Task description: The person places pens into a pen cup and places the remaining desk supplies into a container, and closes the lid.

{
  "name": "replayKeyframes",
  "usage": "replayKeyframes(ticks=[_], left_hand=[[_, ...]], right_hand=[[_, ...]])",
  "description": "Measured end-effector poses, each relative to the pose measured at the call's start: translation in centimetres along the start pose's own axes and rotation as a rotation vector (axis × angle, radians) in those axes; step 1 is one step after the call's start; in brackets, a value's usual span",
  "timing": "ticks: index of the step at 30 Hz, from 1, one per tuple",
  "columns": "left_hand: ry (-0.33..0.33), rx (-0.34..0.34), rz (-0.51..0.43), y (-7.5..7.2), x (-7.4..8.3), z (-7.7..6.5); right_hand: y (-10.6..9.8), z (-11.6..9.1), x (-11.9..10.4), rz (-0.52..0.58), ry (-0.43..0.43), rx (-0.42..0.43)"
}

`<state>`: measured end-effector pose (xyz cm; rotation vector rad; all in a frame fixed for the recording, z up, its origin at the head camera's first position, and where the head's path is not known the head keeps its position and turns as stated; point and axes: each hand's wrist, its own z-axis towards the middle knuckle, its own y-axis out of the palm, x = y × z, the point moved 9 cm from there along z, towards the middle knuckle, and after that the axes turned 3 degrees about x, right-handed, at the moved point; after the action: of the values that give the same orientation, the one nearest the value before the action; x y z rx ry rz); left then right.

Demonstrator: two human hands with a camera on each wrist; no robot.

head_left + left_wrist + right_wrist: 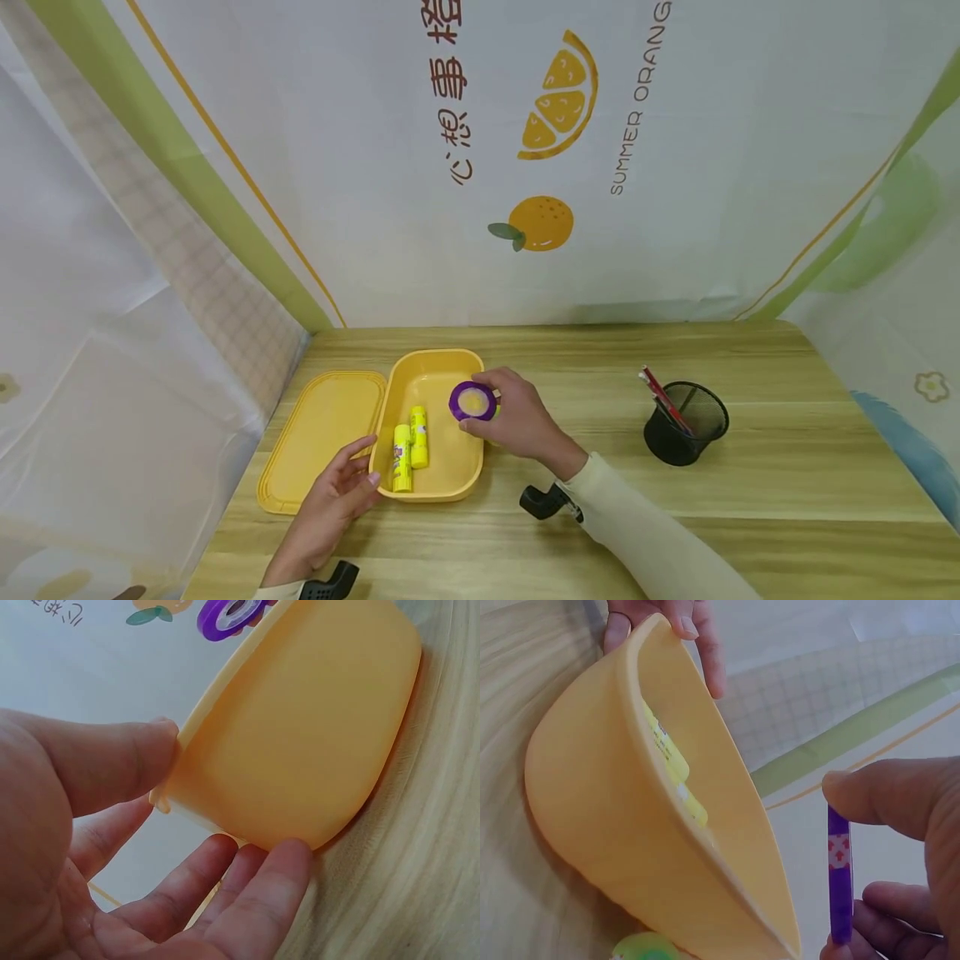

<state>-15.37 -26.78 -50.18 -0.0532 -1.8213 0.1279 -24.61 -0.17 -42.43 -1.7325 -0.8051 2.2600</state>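
My right hand (517, 414) pinches a thin roll of purple tape (454, 403) between thumb and fingers, over the right side of a yellow plastic box (450, 487). In the right wrist view the roll (841, 900) is edge-on, with a pink arrow-marked label. My left hand (341, 500) grips the box's near left corner, thumb at the rim and fingertips against the outer wall (300, 742). Inside the box, two yellow glue sticks (402, 458) lie along the left side. A round yellow-green thing (646, 946) sits by the box's right wall, mostly hidden in the head view.
The yellow lid (322, 442) lies flat to the left of the box, partly behind my left hand. On the right of the wooden table (600, 500) stands a black mesh pen holder (675, 446) with red pencils (663, 396) in it. A printed cloth (660, 250) hangs behind the table.
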Motion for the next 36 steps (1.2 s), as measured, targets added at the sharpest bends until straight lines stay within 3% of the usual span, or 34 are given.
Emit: replayKeyframes(ticks=[13, 24, 36], left_hand=[[-0.009, 0.001, 0.0, 0.0, -0.1, 0.0], [-0.017, 0.004, 0.006, 0.0, -0.2, 0.0], [-0.016, 0.007, 0.011, 0.1, 0.0, -0.1]], right_hand=[[2.1, 1.9, -0.3, 0.06, 0.059, 0.0], [3.6, 2.8, 0.3, 0.084, 0.179, 0.058], [4.8, 3.6, 0.1, 0.052, 0.219, 0.056]])
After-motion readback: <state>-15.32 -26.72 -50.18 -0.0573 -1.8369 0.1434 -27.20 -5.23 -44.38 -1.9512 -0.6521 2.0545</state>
